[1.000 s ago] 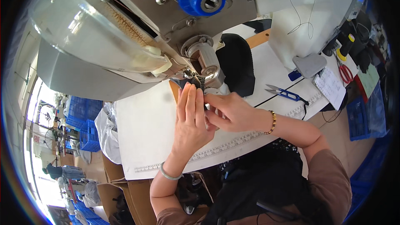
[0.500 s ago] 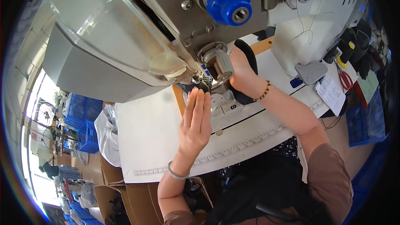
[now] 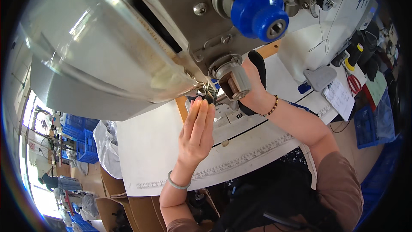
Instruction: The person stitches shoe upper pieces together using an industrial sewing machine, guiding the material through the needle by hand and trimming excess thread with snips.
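Note:
At the sewing machine (image 3: 171,13), my left hand (image 3: 195,137) reaches up with its fingers stretched out side by side. Its fingertips rest at dark material (image 3: 208,96) just under the needle area. To the right, my right hand (image 3: 255,94) is bent round a curved black piece (image 3: 258,63), which stands up behind it and shows again below the hand. The metal bobbin-like housing (image 3: 234,81) in front hides most of the right fingers. Whether the dark material and the black piece are one item, I cannot tell.
A blue knob (image 3: 257,15) juts from the machine above my hands. The white table (image 3: 150,146) bears a printed ruler strip. At right lie red-handled scissors (image 3: 354,83), a written paper (image 3: 339,96) and a grey plate (image 3: 320,77). Blue crates (image 3: 87,146) stand at left.
The view has shifted, so the machine looks larger and lower. Both hands stay at the needle area. The black piece shows less below my right hand, and a thin dark-blue object appears by that forearm.

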Motion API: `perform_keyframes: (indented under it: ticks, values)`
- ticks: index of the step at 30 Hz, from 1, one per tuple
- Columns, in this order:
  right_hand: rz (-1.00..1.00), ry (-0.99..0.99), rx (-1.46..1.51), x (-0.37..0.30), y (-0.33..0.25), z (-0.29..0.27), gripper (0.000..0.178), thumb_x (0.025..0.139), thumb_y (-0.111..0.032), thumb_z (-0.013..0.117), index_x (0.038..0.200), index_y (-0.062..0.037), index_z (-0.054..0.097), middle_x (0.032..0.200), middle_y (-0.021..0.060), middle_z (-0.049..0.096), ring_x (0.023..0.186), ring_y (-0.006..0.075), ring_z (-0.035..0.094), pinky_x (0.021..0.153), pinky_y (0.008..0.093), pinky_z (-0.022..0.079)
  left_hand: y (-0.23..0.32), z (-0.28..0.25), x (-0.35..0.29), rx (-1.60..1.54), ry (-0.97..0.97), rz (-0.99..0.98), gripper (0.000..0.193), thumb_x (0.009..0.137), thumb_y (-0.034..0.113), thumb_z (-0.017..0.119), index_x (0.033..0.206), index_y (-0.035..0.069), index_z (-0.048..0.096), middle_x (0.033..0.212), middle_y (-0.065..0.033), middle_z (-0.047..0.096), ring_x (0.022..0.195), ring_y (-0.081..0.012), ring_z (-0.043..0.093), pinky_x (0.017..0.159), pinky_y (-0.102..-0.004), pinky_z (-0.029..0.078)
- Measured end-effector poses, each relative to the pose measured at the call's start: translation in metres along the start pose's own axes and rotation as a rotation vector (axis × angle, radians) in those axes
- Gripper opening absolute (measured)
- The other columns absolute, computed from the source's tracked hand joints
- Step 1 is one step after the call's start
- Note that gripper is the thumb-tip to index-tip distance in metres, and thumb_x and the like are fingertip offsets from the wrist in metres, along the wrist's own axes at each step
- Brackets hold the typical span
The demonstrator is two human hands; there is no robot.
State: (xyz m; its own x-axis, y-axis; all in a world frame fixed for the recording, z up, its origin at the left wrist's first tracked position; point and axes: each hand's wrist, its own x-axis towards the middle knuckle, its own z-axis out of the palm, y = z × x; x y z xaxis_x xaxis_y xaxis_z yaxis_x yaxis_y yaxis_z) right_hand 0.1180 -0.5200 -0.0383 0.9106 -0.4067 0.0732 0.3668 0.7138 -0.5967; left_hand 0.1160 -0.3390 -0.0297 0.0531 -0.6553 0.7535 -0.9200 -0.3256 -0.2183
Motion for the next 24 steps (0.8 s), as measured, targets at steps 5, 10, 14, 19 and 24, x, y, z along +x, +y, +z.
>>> perform_keyframes:
  ticks: [5, 10, 14, 19, 24]
  values:
    - [-0.010, 0.140, 0.057, -0.004, 0.001, 0.010, 0.024, 0.088, -0.026, 0.048, 0.079, -0.0059, 0.055, 0.066, -0.0007, 0.049, 0.059, 0.0058, 0.041, 0.057, 0.0197, 0.032, -0.005, -0.002, -0.001, -0.019, -0.020, 0.020, 0.024, 0.076, -0.010, 0.059, 0.100, -0.009, 0.061, 0.111, -0.0158, 0.055, 0.107, -0.0304, 0.055, 0.088, -0.0391, 0.053]
    - [-0.065, 0.108, 0.034, -0.006, 0.001, 0.007, 0.023, 0.088, -0.027, 0.049, 0.081, -0.0056, 0.056, 0.067, -0.0005, 0.050, 0.058, 0.0060, 0.040, 0.056, 0.0205, 0.032, -0.007, -0.002, 0.002, -0.078, 0.005, 0.009, 0.024, 0.075, -0.011, 0.056, 0.099, -0.008, 0.062, 0.109, -0.0156, 0.056, 0.105, -0.0302, 0.056, 0.087, -0.0387, 0.053]
    - [-0.087, 0.099, 0.034, -0.007, 0.001, 0.011, 0.024, 0.088, -0.028, 0.049, 0.077, -0.0067, 0.055, 0.065, -0.0008, 0.048, 0.057, 0.0063, 0.039, 0.056, 0.0206, 0.031, -0.010, 0.000, 0.002, -0.076, 0.015, -0.007, 0.025, 0.074, -0.011, 0.057, 0.098, -0.008, 0.062, 0.108, -0.0149, 0.056, 0.102, -0.0297, 0.057, 0.087, -0.0382, 0.053]
    - [-0.066, 0.105, -0.003, -0.011, -0.004, 0.017, 0.027, 0.088, -0.029, 0.048, 0.068, -0.0098, 0.050, 0.059, -0.0026, 0.042, 0.055, 0.0061, 0.035, 0.054, 0.0216, 0.029, -0.015, 0.001, 0.000, -0.120, 0.051, -0.035, 0.028, 0.071, -0.012, 0.058, 0.097, -0.006, 0.063, 0.104, -0.0132, 0.057, 0.098, -0.0284, 0.058, 0.086, -0.0372, 0.054]
    - [-0.022, 0.060, -0.050, -0.007, -0.008, 0.017, 0.031, 0.088, -0.030, 0.047, 0.064, -0.0110, 0.044, 0.057, -0.0037, 0.038, 0.053, 0.0063, 0.031, 0.053, 0.0221, 0.027, -0.018, 0.005, 0.002, -0.099, 0.063, -0.031, 0.029, 0.070, -0.011, 0.059, 0.098, -0.005, 0.063, 0.101, -0.0124, 0.057, 0.096, -0.0283, 0.059, 0.082, -0.0359, 0.055]
